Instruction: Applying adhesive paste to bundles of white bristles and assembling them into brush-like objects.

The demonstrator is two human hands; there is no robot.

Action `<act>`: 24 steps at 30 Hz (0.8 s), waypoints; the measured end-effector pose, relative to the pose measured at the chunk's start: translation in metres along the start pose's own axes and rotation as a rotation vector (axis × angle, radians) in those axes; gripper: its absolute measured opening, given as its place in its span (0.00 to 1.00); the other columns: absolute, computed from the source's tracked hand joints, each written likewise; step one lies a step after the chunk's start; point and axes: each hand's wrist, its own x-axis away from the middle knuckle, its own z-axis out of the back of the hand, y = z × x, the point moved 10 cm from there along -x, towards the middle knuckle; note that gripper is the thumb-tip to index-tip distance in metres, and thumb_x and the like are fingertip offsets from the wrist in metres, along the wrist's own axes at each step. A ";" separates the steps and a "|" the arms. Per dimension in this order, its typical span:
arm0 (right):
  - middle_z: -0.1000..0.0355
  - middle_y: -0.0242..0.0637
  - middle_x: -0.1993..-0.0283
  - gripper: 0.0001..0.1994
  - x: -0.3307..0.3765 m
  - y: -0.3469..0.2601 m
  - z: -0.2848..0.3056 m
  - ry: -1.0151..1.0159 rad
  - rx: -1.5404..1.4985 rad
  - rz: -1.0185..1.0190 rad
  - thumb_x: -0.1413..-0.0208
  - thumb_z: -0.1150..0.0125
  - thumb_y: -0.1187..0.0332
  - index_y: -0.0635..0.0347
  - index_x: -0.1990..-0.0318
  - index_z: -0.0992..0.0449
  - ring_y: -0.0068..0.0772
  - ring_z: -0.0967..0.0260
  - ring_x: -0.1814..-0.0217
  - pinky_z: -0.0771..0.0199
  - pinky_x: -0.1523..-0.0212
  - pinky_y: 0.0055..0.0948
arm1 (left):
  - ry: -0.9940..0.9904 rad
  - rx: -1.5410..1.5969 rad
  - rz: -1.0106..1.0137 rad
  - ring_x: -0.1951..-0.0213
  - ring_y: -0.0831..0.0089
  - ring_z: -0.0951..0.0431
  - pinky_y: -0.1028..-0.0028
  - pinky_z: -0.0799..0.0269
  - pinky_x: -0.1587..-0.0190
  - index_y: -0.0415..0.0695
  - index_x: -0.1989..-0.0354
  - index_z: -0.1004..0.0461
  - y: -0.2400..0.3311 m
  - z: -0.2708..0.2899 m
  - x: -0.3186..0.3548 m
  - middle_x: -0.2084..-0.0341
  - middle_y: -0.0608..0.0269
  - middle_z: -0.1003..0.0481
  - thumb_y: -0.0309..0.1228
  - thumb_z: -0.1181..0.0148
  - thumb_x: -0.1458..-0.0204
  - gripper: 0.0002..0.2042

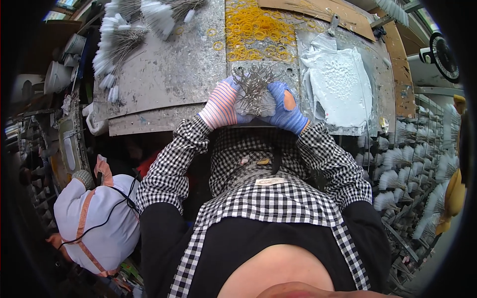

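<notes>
Between my two gloved hands, at the near edge of the worktable, is a bundle of wire-handled brushes. Their looped wire ends fan out at the top, and whitish bristles seem to show low between the palms. My left hand, in a red-and-white striped glove, is wrapped round the bundle's left side. On its right side, my right hand presses in, wearing a blue glove with a hole that bares skin. Loose yellow rubber bands lie just beyond. White paste is spread on a plastic sheet beside my right hand.
More white-bristled wire brushes are heaped at the far left. A scraper lies at the paste's far end, near a cardboard sheet. Racks of brushes and a fan stand right. Another person is close on my left.
</notes>
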 end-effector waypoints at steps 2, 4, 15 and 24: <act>0.26 0.48 0.51 0.37 0.000 -0.004 0.008 0.003 -0.053 0.024 0.64 0.19 0.58 0.62 0.44 0.27 0.53 0.28 0.47 0.29 0.44 0.45 | 0.083 0.067 -0.057 0.47 0.46 0.24 0.58 0.27 0.41 0.41 0.37 0.33 -0.003 0.002 0.007 0.49 0.47 0.24 0.48 0.21 0.66 0.45; 0.27 0.48 0.52 0.37 0.012 -0.011 0.005 -0.011 -0.110 0.045 0.64 0.18 0.56 0.63 0.46 0.27 0.53 0.28 0.49 0.29 0.45 0.44 | 0.204 0.006 -0.200 0.48 0.60 0.20 0.62 0.25 0.44 0.43 0.42 0.25 0.032 0.012 0.021 0.49 0.55 0.21 0.38 0.22 0.58 0.32; 0.25 0.40 0.44 0.44 0.088 -0.046 -0.032 -0.224 -0.970 -0.762 0.58 0.15 0.61 0.72 0.36 0.35 0.27 0.27 0.44 0.24 0.41 0.33 | 0.187 0.805 0.561 0.48 0.75 0.20 0.72 0.24 0.44 0.37 0.41 0.30 0.017 -0.096 0.114 0.50 0.59 0.20 0.33 0.26 0.48 0.28; 0.19 0.32 0.55 0.27 0.129 -0.024 -0.007 -0.256 -0.863 -0.981 0.50 0.23 0.70 0.62 0.42 0.27 0.21 0.22 0.55 0.20 0.52 0.24 | 0.156 1.011 0.737 0.60 0.76 0.17 0.74 0.22 0.53 0.36 0.56 0.21 0.018 -0.082 0.149 0.65 0.64 0.17 0.26 0.28 0.49 0.13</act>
